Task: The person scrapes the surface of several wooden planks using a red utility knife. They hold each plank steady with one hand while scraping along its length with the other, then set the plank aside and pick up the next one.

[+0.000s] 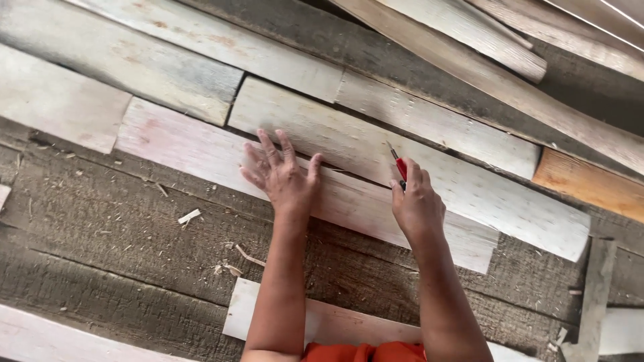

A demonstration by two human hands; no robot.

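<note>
My left hand (280,175) lies flat with fingers spread on a long pale plank (181,144) that slants across a rough grey wooden floor. My right hand (416,201) grips a small red-handled tool (400,165) with a thin metal tip. The tip touches the seam between this plank and a second pale plank (469,181) lying just beyond it. Both forearms reach up from the bottom of the view.
More pale planks (121,64) lie at the upper left, and longer boards (510,80) slant across the upper right. An orange-brown board (590,184) sits at the right. A short pale board (329,322) lies near my body. Wood chips (189,216) scatter on the floor.
</note>
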